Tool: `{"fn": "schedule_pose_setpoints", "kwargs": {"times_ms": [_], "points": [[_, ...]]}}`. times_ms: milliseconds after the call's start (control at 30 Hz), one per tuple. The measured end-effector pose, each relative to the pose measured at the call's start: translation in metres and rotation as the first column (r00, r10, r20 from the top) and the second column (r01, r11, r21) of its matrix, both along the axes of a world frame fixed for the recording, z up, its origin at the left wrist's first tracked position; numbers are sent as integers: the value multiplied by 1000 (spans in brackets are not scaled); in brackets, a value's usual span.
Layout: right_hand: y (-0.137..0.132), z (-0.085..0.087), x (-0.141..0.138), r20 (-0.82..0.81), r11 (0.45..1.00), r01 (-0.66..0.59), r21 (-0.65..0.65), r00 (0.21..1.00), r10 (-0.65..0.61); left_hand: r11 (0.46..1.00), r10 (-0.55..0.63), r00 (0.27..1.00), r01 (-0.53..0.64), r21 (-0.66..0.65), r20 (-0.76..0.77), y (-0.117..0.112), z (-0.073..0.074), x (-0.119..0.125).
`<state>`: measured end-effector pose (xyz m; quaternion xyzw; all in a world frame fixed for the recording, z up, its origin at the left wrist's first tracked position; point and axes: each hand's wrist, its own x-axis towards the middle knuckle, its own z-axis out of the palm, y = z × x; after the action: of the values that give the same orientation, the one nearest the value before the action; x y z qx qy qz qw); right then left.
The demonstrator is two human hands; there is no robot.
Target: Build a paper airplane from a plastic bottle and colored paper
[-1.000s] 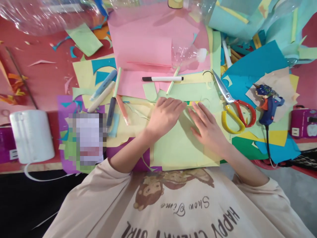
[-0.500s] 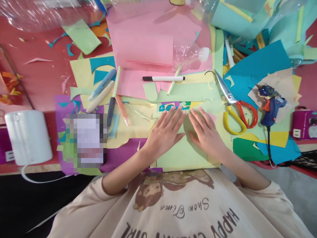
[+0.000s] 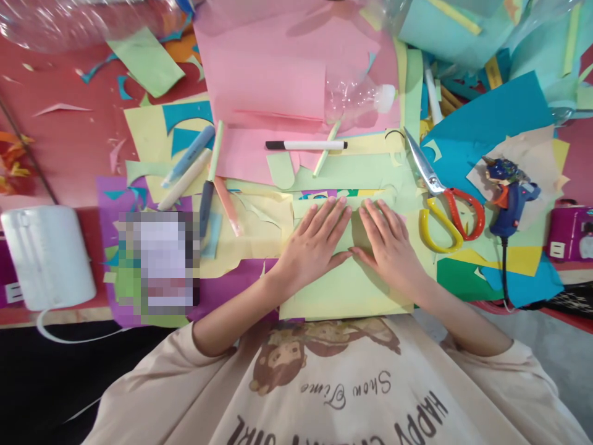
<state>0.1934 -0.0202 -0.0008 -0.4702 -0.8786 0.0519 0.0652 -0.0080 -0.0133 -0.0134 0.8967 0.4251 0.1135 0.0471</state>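
Observation:
A pale green sheet of paper [image 3: 343,290] lies in front of me, close to my shirt. Both hands rest on its upper part. My left hand [image 3: 315,238] is flat, palm down, with its fingers stretched forward. Opposite it, my right hand [image 3: 386,238] lies flat too, fingers extended. The thumb tips almost meet, and a gap separates the fingers of the two hands. Right of my right hand are scissors [image 3: 447,198] with red and yellow handles. Beyond my fingertips a white marker with black ends [image 3: 306,145] lies across paper strips.
A blue glue gun [image 3: 509,198] stands at the right on scrap paper. A clear plastic bottle [image 3: 354,99] wrapped in pink paper lies ahead. Several markers [image 3: 189,154], a blurred phone [image 3: 167,262] and a white pouch [image 3: 49,256] are on the left.
The pale green paper's left edge has shifted slightly left. Both hands stay flat on it, thumbs now closer together. The whole view has shifted a little.

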Motion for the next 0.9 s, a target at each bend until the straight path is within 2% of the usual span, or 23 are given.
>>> {"fn": "schedule_pose_setpoints", "kwargs": {"times_ms": [200,400,667,900], "points": [[-9,0,-2,-25,1000,9,20,1000,-9,998,-18,1000,17,-68,-17,-9,4,-5],[-20,-1,0,-7,999,-15,-52,1000,14,991,-56,998,57,-120,11,-9,2,-9],[-8,-3,6,-45,989,-9,-148,999,2,990,-8,1000,7,-144,-3,-4,0,-3],[-14,-7,4,-33,998,-2,-59,999,0,991,-5,999,-1,-133,-42,-7,6,0]]}}
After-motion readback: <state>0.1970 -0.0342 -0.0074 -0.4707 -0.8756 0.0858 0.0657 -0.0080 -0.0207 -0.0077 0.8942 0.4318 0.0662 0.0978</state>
